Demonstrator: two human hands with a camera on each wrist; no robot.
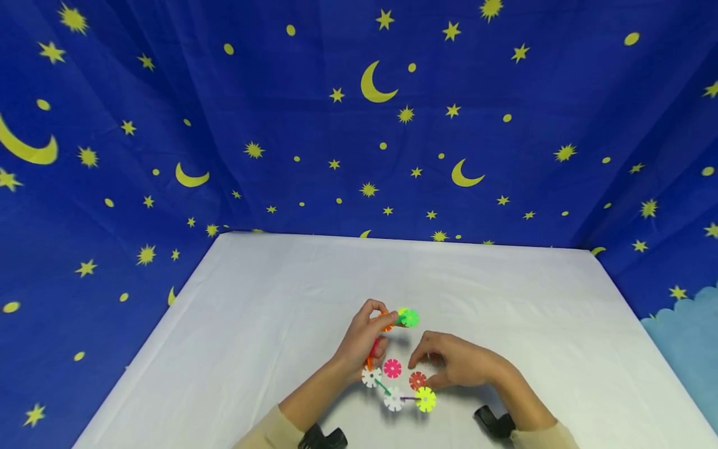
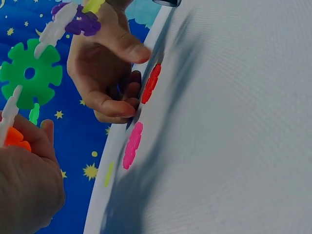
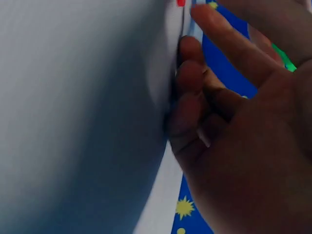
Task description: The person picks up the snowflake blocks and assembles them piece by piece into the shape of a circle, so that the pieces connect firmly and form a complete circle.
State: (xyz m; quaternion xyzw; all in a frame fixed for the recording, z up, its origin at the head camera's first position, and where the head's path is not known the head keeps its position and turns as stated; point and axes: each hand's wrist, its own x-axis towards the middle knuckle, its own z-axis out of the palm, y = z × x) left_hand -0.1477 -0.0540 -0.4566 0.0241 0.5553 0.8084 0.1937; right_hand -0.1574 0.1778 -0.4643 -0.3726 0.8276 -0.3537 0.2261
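Note:
My left hand (image 1: pixel 359 340) holds a chain of notched plastic discs slotted together. Its near end hangs with a white disc (image 1: pixel 371 376), another white disc (image 1: pixel 394 399) and a yellow disc (image 1: pixel 426 400), joined by edge-on green and purple discs. From the far side of the fingers a bright green disc (image 1: pixel 411 318) sticks out. On the table beneath my right hand (image 1: pixel 460 360) lies a loose red disc (image 2: pixel 151 84). The right thumb and bent fingers stand apart around it, pinching nothing that I can see. A pink disc (image 1: pixel 392 368) lies flat between the hands.
Another yellow disc (image 2: pixel 108 174) lies on the white-covered table (image 1: pixel 269 293), beyond the pink one. Black wrist devices (image 1: pixel 493 423) show near both forearms. A blue curtain with moons and stars (image 1: pixel 314 125) stands behind the table.

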